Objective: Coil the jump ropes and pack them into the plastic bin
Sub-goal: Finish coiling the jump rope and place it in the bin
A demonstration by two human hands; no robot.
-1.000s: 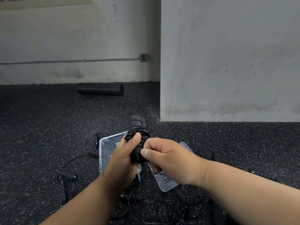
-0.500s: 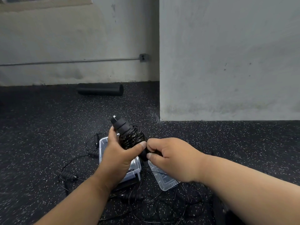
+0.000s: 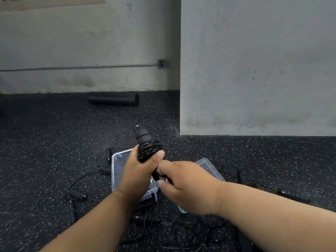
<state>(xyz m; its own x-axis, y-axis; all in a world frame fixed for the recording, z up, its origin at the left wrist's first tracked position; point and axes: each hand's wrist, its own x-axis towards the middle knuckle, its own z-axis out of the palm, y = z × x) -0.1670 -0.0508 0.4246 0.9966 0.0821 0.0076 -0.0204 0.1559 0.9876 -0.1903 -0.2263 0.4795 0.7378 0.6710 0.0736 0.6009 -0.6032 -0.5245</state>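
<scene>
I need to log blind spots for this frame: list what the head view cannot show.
- Plastic bin contents: covered by the left hand and forearm.
- Lower end of the coiled jump rope: hidden inside both hands; the right hand covers it.
- Loose ropes on the floor: count unclear, tangled under the arms.

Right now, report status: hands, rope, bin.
Left hand grips coiled rope bundle. Right hand pinches its lower end. Bundle above open bin, not packed. Loose ropes on floor.
</scene>
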